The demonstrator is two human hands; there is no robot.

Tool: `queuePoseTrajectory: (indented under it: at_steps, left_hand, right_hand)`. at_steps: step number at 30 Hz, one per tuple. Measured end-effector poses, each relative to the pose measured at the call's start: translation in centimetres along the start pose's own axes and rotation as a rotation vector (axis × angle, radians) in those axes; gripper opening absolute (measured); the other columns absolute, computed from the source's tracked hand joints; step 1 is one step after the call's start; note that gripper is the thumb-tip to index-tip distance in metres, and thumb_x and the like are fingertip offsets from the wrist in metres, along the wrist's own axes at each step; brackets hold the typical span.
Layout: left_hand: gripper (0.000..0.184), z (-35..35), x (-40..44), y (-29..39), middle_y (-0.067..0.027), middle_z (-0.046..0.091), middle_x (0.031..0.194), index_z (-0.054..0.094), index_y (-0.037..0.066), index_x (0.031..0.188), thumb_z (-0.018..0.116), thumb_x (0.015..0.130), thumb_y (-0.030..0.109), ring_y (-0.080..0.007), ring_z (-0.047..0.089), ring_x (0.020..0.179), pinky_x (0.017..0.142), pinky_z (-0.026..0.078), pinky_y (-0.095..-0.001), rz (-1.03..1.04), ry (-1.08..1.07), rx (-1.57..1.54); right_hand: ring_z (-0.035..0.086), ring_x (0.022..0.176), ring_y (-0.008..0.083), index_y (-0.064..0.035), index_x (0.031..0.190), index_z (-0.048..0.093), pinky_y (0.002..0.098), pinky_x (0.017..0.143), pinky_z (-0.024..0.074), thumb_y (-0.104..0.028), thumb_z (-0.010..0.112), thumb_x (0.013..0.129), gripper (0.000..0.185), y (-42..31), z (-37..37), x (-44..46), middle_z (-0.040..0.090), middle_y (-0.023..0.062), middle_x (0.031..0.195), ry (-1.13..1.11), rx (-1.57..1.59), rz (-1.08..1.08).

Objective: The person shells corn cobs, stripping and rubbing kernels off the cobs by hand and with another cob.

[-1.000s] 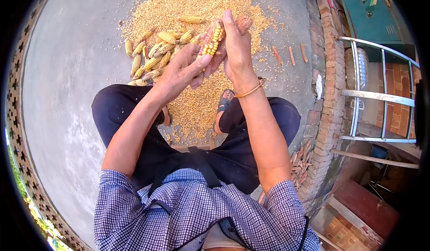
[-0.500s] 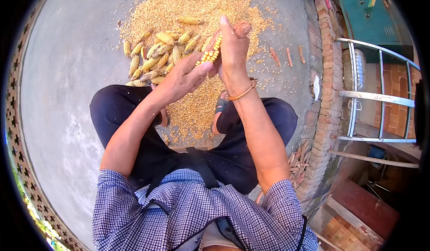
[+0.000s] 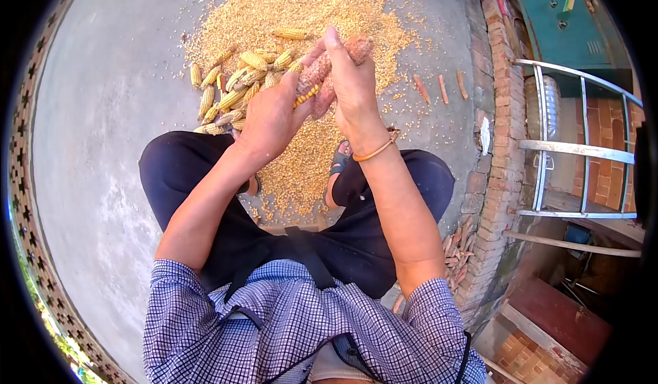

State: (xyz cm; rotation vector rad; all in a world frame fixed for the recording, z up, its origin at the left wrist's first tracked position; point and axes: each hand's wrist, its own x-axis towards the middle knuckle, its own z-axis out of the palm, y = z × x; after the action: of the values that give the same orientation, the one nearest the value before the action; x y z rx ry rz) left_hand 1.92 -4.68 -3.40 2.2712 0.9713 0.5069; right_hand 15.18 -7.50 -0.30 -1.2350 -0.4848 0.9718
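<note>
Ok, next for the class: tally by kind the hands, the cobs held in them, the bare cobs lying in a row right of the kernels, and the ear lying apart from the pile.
Hands: 2 (left hand, right hand)
Held cobs: 2 (partly kernelled cob, bare cob)
Row cobs: 3
Lone ear: 1
Total: 8

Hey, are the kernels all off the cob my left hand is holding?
No, only partly: yellow kernels line one edge of the cob; its upper face is bare.
</note>
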Motion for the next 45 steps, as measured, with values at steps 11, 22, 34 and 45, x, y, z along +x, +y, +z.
queuePoseTrajectory:
  at_steps: [11,22,34,45]
  left_hand:
    - [0.027,0.0,-1.2,0.3,-0.0057,0.050,0.063,0.046,0.002,0.096,0.062,0.094,0.024,-0.0204,0.048,0.051,0.048,0.038,-0.0317,-0.044,-0.177,-0.582]
    - [0.062,-2.3,-0.6,1.4,0.0041,0.029,0.063,0.051,0.002,0.110,0.023,0.103,0.056,-0.0065,0.025,0.048,0.044,0.021,-0.0227,-0.461,-0.431,-1.513]
    - [0.057,0.4,-0.1,0.8,0.0004,0.051,0.073,0.051,-0.001,0.131,0.034,0.105,0.047,-0.0066,0.045,0.059,0.052,0.036,-0.0222,-0.189,-0.022,-0.814]
    - [0.051,-1.1,0.6,1.2,0.0012,0.039,0.064,0.040,0.010,0.140,0.038,0.104,0.047,-0.0064,0.029,0.049,0.044,0.023,-0.0212,-0.407,-0.210,-1.377]
  right_hand:
    - [0.060,0.050,0.0128,-0.0015,0.074,0.061,0.0268,0.047,0.0474,-0.016,0.063,0.094,0.025,0.5,0.5,0.3,0.062,0.0051,0.061,0.064,-0.209,-0.184]
    - [0.067,0.078,0.0162,-0.0009,0.096,0.066,0.0302,0.070,0.0550,-0.036,0.055,0.099,0.037,-1.5,-1.0,1.3,0.070,0.0114,0.086,-0.310,0.185,0.020]
    - [0.062,0.065,0.0119,-0.0029,0.087,0.057,0.0263,0.060,0.0488,-0.020,0.063,0.096,0.020,1.6,2.0,-1.5,0.062,0.0030,0.071,0.028,-0.030,-0.136]
    - [0.063,0.071,0.0112,-0.0028,0.087,0.066,0.0264,0.065,0.0504,-0.030,0.058,0.097,0.030,-0.3,0.5,0.1,0.069,0.0065,0.082,-0.124,-0.022,-0.015]
